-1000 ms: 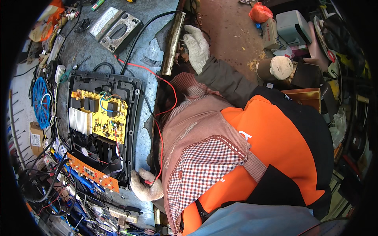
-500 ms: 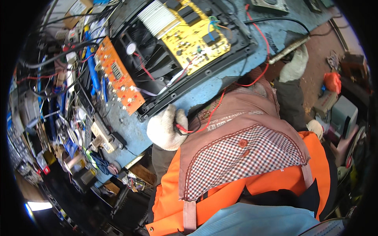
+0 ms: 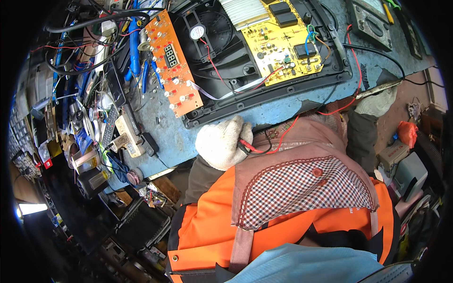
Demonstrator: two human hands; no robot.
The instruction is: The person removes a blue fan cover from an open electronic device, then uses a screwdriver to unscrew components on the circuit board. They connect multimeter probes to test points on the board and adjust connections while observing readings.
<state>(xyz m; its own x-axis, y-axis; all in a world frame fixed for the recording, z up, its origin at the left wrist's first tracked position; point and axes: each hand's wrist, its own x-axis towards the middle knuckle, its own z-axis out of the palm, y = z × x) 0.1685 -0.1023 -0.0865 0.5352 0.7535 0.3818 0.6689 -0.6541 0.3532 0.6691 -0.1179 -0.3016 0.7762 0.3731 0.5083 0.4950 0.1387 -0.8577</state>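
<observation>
At the near edge of the bench, my left hand, in a white knit glove, is closed around the ends of a red and a black test lead. Just beyond it lies an opened black appliance housing with a fan inside. A yellow circuit board with a ribbed metal heatsink sits in the housing's right part. An orange display board leans along its left side, joined by a ribbon cable. My gloved right hand is by the bench edge at the right, its fingers hidden.
A multimeter lies on the blue bench top at the far right. Tools, cables and blue-handled pliers crowd the left. A white power strip sits near the left edge. Boxes and a red bag stand at the right.
The view has shifted, so the housing and boards appear farther right and higher, with more of the multimeter showing. My left hand keeps its hold on the test leads.
</observation>
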